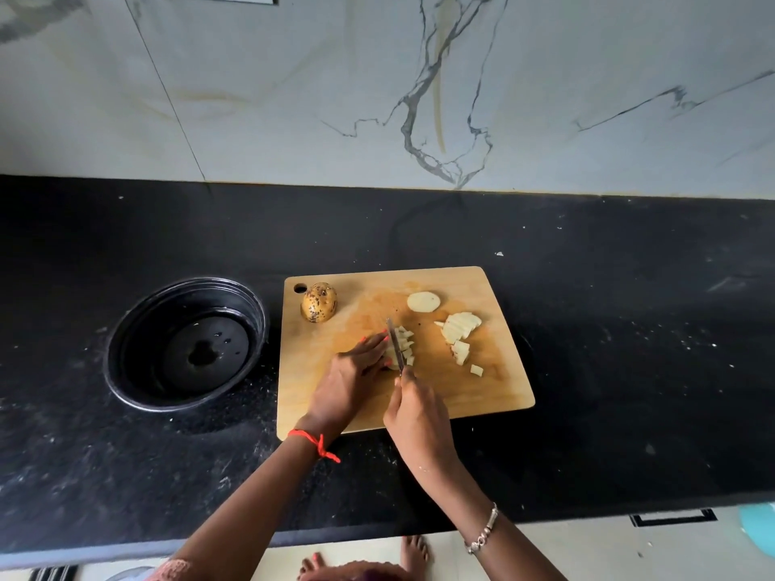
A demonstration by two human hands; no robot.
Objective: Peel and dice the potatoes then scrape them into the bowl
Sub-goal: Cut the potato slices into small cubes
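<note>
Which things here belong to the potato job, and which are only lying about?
For the job: knife, right hand, left hand, potato being diced, spotted potato, cut pieces, cutting board, black bowl.
Lying about: white crumb, blue object.

Board (495, 392) sat mid-counter (629, 329); wall (377, 98) closed the far side. Both forearms crossed the board's near edge. Left hand (356, 371) held the half-cut potato (404, 345) and right hand (415, 417) gripped the knife (395, 343), blocking the middle. Whole potato (318, 302) stood in the far-left corner. Round slice (423, 301), pile of pieces (461, 333) and a loose cube (476, 370) took the right half. Bare wood ran along the near-right corner and left edge. Bowl (126, 329) sat just left of the board, mouth open upward. Open counter lay to the right.
</note>
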